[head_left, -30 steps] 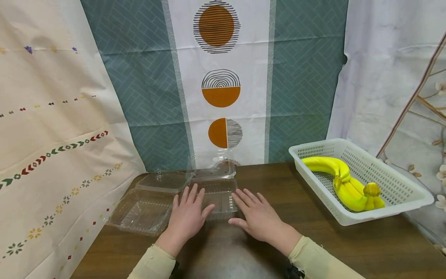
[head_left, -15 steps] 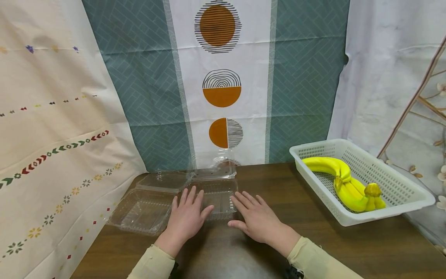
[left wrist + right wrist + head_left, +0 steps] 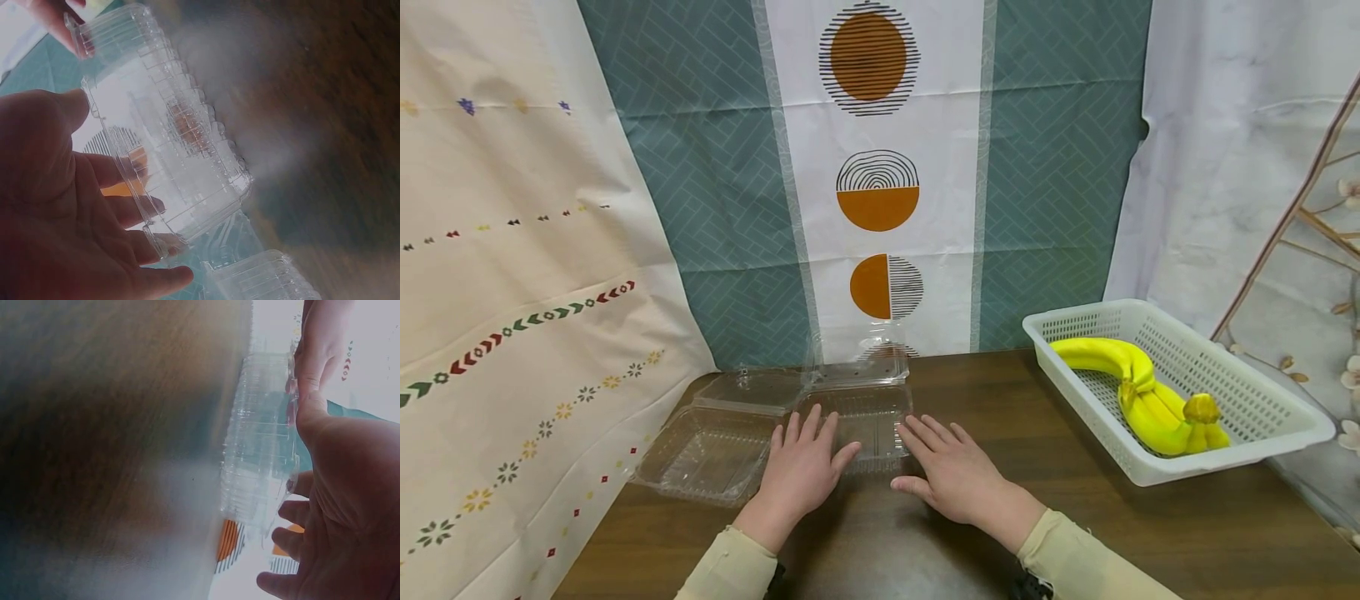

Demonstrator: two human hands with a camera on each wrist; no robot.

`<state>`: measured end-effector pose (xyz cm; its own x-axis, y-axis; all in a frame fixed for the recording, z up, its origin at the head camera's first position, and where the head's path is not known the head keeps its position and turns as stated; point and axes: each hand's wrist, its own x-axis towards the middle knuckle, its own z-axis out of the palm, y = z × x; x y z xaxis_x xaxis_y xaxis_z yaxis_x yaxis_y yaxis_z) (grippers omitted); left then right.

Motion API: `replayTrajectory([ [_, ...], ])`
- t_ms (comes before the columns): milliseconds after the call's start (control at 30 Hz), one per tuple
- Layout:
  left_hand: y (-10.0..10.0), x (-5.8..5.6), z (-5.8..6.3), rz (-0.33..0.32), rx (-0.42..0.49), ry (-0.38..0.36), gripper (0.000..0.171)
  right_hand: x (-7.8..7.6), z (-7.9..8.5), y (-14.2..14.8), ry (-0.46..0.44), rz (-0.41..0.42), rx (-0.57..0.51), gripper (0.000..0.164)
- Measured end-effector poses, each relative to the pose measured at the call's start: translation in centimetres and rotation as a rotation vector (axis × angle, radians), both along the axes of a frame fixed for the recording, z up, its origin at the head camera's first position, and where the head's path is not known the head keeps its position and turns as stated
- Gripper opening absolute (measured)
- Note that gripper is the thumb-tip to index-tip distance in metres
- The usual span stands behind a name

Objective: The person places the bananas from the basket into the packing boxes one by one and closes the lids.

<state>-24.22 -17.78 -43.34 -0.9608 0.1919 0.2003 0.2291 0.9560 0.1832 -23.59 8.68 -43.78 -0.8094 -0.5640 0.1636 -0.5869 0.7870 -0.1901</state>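
A clear plastic clamshell container (image 3: 874,421) stands with its lid (image 3: 857,362) raised at the back, near the middle of the table. My left hand (image 3: 801,471) lies at its left front side, palm down, fingers spread and straight. At its right rim rests my right hand (image 3: 958,475), fingers likewise extended. Seen from the left wrist, the fingers (image 3: 134,209) show through the container's clear rim (image 3: 112,137). The right wrist view has the thumb (image 3: 312,412) right at the rim of the container (image 3: 262,450). Neither hand grips anything.
A second clear clamshell container (image 3: 703,454), its lid (image 3: 748,387) folded back, stands to the left on the wooden table (image 3: 880,550). On the right is a white perforated basket (image 3: 1093,429) with yellow bananas (image 3: 1150,417) in it. Patterned cloths (image 3: 1052,208) hang behind and at both sides.
Both hands have stayed almost still, with only a slight shift of the fingers. The containers, basket and bananas stand as before.
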Motion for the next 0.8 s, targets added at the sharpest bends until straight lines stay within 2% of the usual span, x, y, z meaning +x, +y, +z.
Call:
replayTrajectory([
  [333, 0.26, -0.08, 0.23, 0.013, -0.038, -0.038, 0.072, -0.08, 0.05, 0.06, 0.004, 0.001, 0.006, 0.081],
  [533, 0.32, -0.07, 0.28, 0.013, -0.021, -0.033, 0.073, 0.03, 0.02, 0.33, -0.001, -0.003, 0.003, 0.08],
  [700, 0.44, 0.05, 0.34, 0.002, -0.002, -0.018, 0.074, 0.04, -0.42, 0.69, 0.04, 0.007, -0.012, 0.079],
  [800, 0.59, 0.08, 0.32, -0.004, 0.011, -0.014, 0.074, 0.25, -0.21, 0.9, 0.023, 0.007, -0.025, 0.079],
])
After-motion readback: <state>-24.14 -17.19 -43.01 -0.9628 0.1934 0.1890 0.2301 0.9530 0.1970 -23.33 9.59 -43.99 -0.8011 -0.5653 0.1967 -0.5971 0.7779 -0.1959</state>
